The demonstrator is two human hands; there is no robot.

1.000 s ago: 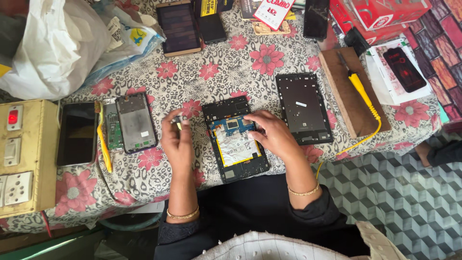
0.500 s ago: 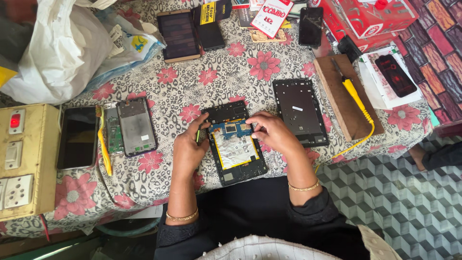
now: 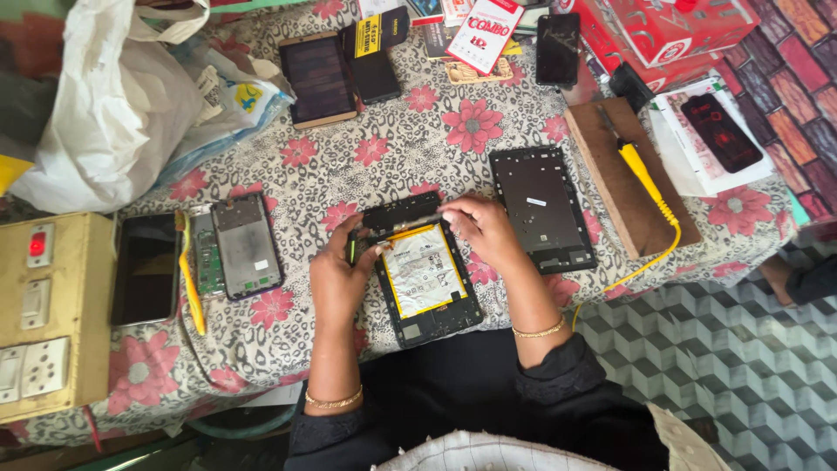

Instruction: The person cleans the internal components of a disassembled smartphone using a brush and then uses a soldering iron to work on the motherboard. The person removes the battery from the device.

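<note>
An opened black device [image 3: 429, 281] lies face down on the flowered cloth in front of me, its silvery yellow-edged battery showing. A black cover plate [image 3: 399, 215] sits across its top end. My left hand [image 3: 338, 277] rests at the device's left edge, curled around a small green-handled tool [image 3: 351, 249]. My right hand [image 3: 485, 232] is at the top right corner, its fingertips pinching a thin silvery tool [image 3: 445, 213] that lies against the plate.
A black back frame [image 3: 542, 206] lies right of the device, then a wooden block [image 3: 621, 179] with a yellow-handled iron [image 3: 649, 181]. To the left are an opened phone [image 3: 247, 244], a dark phone [image 3: 146, 267] and a switch box [image 3: 39, 314]. A white bag [image 3: 109, 96], phones and red boxes [image 3: 689, 26] sit behind.
The blue circuit board at the device's top end is now covered by the black plate. My left hand moved in from the left to the device's edge.
</note>
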